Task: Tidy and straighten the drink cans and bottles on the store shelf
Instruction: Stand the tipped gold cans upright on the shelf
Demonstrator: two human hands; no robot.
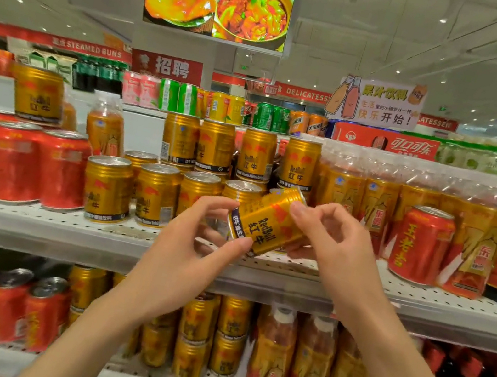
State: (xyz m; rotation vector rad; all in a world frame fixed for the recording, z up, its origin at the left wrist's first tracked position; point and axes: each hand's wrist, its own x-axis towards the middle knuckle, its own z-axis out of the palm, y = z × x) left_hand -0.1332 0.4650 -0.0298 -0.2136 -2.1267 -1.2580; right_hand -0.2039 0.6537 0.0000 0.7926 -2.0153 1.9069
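Tilted can held before the shelf

Both hands, left hand (197,242) and right hand (333,246), pinch the rigid, smooth gold metal can (268,221) by its sides above the white perforated shelf (36,217); likely full, heavy.

Two hands (198,239), one tilted can (268,221)

You're gripping a glossy gold metal can (268,221); below your hands, the matt perforated metal shelf (36,219) is showing.

held gold can (268,221): RedBull 红牛 | red banner (87,47): STEAMED BUNS | red sign (166,67): 招聘
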